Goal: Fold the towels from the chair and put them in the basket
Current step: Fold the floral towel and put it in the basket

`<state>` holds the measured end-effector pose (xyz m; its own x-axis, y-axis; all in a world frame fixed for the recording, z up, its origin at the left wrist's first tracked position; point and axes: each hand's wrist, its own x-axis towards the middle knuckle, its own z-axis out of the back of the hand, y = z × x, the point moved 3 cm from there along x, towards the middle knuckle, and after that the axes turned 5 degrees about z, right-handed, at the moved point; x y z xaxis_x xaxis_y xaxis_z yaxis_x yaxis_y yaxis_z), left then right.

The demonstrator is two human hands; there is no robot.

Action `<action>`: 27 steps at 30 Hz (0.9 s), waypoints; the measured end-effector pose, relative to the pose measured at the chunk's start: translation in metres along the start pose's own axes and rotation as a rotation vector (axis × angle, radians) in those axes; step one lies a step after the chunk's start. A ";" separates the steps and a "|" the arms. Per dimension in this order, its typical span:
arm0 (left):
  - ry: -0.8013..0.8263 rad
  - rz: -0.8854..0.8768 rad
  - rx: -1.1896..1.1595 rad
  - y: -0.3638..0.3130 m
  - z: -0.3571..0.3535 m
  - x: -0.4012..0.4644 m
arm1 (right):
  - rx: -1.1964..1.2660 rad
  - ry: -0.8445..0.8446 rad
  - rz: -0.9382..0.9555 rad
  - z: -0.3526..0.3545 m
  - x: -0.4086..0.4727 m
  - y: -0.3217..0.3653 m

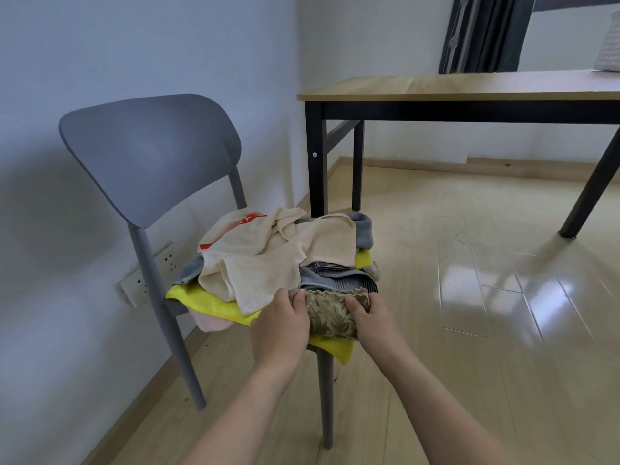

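A grey chair (151, 152) stands against the wall with a loose heap of towels on its seat. On top lies a cream towel (268, 253) with red print, over grey towels (339, 276), a yellow cloth (208, 302) and a pink one (211, 325). At the seat's front edge a small olive-brown patterned towel (330, 315) is held between both hands. My left hand (280, 325) grips its left end and my right hand (372, 318) grips its right end. The white woven basket (607, 45) is partly visible on the table at the far right edge.
A wooden table (469, 87) with black legs stands behind and to the right of the chair. A dark curtain (483, 31) hangs behind it. A white power strip (147, 276) sits low on the wall by the chair. Glossy wood floor (469, 297) stretches right.
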<state>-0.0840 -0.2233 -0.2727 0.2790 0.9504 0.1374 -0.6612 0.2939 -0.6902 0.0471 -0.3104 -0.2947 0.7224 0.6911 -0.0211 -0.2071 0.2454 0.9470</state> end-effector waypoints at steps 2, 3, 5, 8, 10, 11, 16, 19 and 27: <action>-0.038 -0.015 0.100 -0.002 -0.004 0.003 | -0.099 -0.023 -0.016 -0.003 0.005 -0.006; -0.054 -0.021 0.139 -0.002 -0.005 0.004 | -0.147 -0.035 -0.023 -0.004 0.008 -0.008; -0.070 -0.011 0.212 -0.002 -0.006 0.008 | -0.228 -0.051 -0.045 -0.006 0.012 -0.010; -0.072 0.051 0.312 0.000 -0.008 0.015 | -0.250 -0.017 -0.070 -0.007 0.015 -0.009; -0.060 0.088 0.368 0.000 -0.008 0.017 | -0.227 -0.008 -0.072 -0.006 0.013 -0.004; -0.046 0.101 0.381 -0.001 -0.008 0.017 | -0.231 -0.020 -0.062 -0.004 0.012 -0.001; 0.020 0.146 -0.067 -0.009 0.009 0.003 | 0.006 -0.034 -0.058 0.005 -0.004 0.012; 0.055 0.091 -0.461 -0.026 0.034 -0.012 | 0.242 0.008 -0.054 0.018 -0.020 0.031; 0.229 0.103 -0.660 -0.077 0.070 0.005 | 0.493 0.143 -0.148 0.053 -0.021 0.095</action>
<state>-0.0806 -0.2337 -0.1694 0.4255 0.9033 -0.0547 -0.1520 0.0117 -0.9883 0.0472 -0.3381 -0.1868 0.6161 0.7677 -0.1764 0.2495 0.0223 0.9681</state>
